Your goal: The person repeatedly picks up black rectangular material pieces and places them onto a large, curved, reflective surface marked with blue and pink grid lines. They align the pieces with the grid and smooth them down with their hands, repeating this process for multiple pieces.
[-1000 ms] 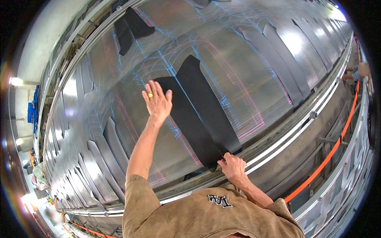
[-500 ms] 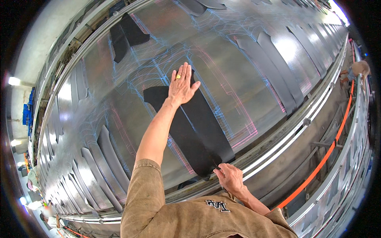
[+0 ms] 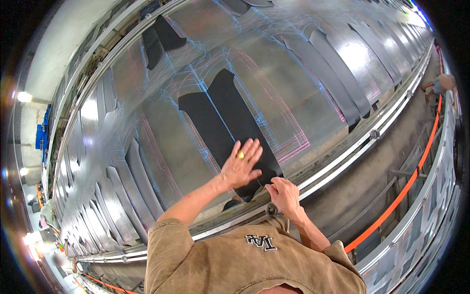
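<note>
A black, flat cut piece of sheet material (image 3: 210, 117), with a notched far end, lies on the metal surface (image 3: 176, 152), a blue line running along its middle. Thin blue and pink lines surround it. My left hand (image 3: 242, 161) lies over the lower half of the piece, fingers spread, a yellow ring on one. My right hand (image 3: 281, 191) pinches the piece's near edge at the lower end, close to the table rail.
Grey pieces (image 3: 338, 83) lie in rows to both sides; another black piece (image 3: 166, 34) lies farther back. Steel rails (image 3: 352, 161) and an orange hose or cable (image 3: 391, 210) run along the near edge. Another person (image 3: 438, 85) stands at the right, others blurred at lower left.
My left hand has slid from the far part of the black piece down toward its near end. My right hand remains pinched at the near edge. The view has shifted slightly.
</note>
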The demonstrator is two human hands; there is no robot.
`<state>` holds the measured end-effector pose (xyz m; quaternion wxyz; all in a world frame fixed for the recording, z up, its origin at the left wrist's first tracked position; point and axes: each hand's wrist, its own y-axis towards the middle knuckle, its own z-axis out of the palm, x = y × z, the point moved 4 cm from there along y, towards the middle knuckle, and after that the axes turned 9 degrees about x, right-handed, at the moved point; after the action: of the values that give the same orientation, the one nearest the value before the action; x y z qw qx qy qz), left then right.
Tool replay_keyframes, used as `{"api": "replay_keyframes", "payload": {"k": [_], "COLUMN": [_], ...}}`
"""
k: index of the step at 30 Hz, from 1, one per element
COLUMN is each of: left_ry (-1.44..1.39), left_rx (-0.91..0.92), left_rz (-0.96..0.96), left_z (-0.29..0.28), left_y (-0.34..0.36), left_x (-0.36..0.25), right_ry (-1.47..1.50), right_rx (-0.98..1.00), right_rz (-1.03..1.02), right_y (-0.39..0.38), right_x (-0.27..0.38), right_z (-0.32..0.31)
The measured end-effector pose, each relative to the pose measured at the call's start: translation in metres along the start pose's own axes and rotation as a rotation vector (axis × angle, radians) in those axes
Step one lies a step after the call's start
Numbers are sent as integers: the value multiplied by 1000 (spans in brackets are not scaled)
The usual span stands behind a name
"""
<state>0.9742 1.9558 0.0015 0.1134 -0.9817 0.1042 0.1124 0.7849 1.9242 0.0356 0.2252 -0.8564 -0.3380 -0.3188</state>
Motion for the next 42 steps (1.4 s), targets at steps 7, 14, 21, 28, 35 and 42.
{"api": "replay_keyframes", "payload": {"k": [7,14,21,28,35,42], "left_ry": [121,121,51,-222,-435,-434], "left_rx": [20,27,-9,-8,-421,-858], "left_rz": [5,-16,-11,8,-248,-1147], "left_z": [26,18,19,31,3,63], "left_y": [-35,-34,-34,-78,-212,-449], "left_x": [-52,-59,-62,-68,-47,24], "right_ry": [-85,-71,-88,-34,6,702], "right_rx": [-48,-122,-215,-301,-511,-486], "right_rz": [-137,-283,-342,-351,-257,66], "right_y": [-13,-20,-20,-22,-25,-46], "right_x": [-8,-14,-20,-8,-17,36], "right_z": [4,4,5,6,8,39]}}
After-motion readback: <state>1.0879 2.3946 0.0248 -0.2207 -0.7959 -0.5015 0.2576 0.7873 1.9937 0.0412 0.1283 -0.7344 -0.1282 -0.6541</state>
